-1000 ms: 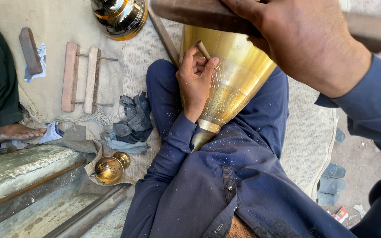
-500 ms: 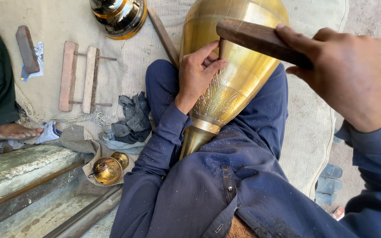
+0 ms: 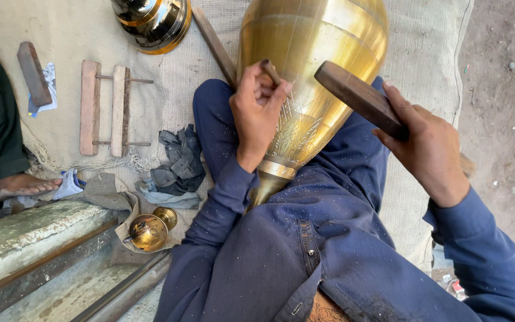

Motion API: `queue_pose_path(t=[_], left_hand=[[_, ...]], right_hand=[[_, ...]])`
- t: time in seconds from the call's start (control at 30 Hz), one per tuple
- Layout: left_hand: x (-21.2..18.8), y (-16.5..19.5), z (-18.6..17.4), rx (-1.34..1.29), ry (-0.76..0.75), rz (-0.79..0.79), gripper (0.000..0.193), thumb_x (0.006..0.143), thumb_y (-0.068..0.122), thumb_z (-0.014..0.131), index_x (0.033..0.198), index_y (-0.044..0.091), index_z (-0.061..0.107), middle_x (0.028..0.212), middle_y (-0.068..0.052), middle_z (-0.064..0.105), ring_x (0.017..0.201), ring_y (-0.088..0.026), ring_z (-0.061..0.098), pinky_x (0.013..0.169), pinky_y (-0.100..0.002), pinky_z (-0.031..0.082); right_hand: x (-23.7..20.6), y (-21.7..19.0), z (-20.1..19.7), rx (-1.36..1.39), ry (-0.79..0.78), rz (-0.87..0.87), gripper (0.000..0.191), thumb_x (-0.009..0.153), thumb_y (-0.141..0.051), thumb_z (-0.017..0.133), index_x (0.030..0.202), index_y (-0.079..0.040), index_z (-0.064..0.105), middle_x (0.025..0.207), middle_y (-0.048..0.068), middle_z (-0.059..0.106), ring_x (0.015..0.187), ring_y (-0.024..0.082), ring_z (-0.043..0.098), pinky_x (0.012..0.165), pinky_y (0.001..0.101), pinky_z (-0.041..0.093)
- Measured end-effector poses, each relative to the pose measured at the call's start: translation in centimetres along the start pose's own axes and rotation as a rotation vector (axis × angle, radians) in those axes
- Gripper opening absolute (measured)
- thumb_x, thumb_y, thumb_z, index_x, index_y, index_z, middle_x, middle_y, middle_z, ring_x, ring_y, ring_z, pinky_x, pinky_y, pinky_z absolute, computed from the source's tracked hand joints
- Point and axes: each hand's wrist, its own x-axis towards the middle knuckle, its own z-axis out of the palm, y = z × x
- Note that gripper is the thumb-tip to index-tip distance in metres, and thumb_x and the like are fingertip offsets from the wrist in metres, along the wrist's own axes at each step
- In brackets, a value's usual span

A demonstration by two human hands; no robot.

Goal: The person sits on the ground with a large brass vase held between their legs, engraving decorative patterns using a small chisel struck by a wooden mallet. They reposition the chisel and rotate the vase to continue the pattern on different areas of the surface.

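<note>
Flanking the brass vase point(image 3: 311, 71): grey rags point(image 3: 177, 158), wooden frame point(image 3: 105, 107).

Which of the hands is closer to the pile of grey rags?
Left. The left hand sits just right of the grey rags, holding a chisel against the brass vase. The right hand grips the wooden mallet beyond the vase.

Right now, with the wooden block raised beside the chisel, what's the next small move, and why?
Probably bring the wooden block in the right hand down onto the chisel. The left hand already holds its tip against the brass vase, just above the finished engraving.
</note>
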Motion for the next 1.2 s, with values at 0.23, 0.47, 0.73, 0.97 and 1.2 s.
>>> queue_pose_path(t=[0.23,0.47,0.73,0.97,1.2], left_hand=[[-3.8,-0.4,1.9,-0.051,0.065,-0.084,0.046,0.101,-0.001,0.069,0.142,0.000,0.048,0.101,-0.008,0.071,0.088,-0.010,0.069,0.075,-0.023,0.058],[-4.0,-1.4,2.5,-0.054,0.132,-0.011,0.047,0.103,0.001,0.068,0.143,0.001,0.044,0.098,-0.004,0.066,0.086,-0.007,0.067,0.072,-0.020,0.057],[-3.8,-1.6,2.3,-0.014,0.131,-0.032,0.047,0.099,0.004,0.076,0.140,0.000,0.053,0.094,-0.005,0.070,0.083,-0.007,0.067,0.073,-0.022,0.058],[-1.9,-1.5,0.9,0.125,-0.056,0.019,0.051,0.093,0.007,0.081,0.139,0.003,0.059,0.088,-0.009,0.077,0.076,-0.010,0.074,0.068,-0.025,0.061],[1.7,-1.2,-0.2,0.153,-0.428,0.112,0.053,0.090,0.008,0.083,0.138,0.009,0.063,0.091,-0.011,0.079,0.076,-0.013,0.078,0.067,-0.027,0.063]], right_hand=[[2.3,-1.7,-0.9,-0.061,-0.041,-0.130,0.085,0.086,-0.034,0.081,0.161,-0.020,0.045,0.098,0.016,0.069,0.077,0.033,0.068,0.064,0.0420,0.053],[5.4,-6.8,-6.3,-0.226,0.111,-0.356,0.071,0.093,-0.034,0.078,0.157,-0.021,0.049,0.084,0.009,0.062,0.063,0.023,0.061,0.055,0.0367,0.050],[6.4,-10.1,-9.6,-0.776,0.133,-0.522,0.059,0.100,-0.025,0.064,0.157,-0.033,0.053,0.081,0.000,0.063,0.062,0.011,0.064,0.051,0.0236,0.049],[4.8,-8.3,-9.2,-0.746,0.042,-0.374,0.061,0.095,-0.049,0.071,0.154,-0.034,0.060,0.076,0.000,0.066,0.051,0.010,0.060,0.043,0.0239,0.046],[1.9,-4.7,-7.2,-0.430,-0.036,-0.122,0.076,0.078,-0.035,0.089,0.149,-0.025,0.065,0.083,0.005,0.074,0.063,0.021,0.069,0.055,0.0333,0.054]])
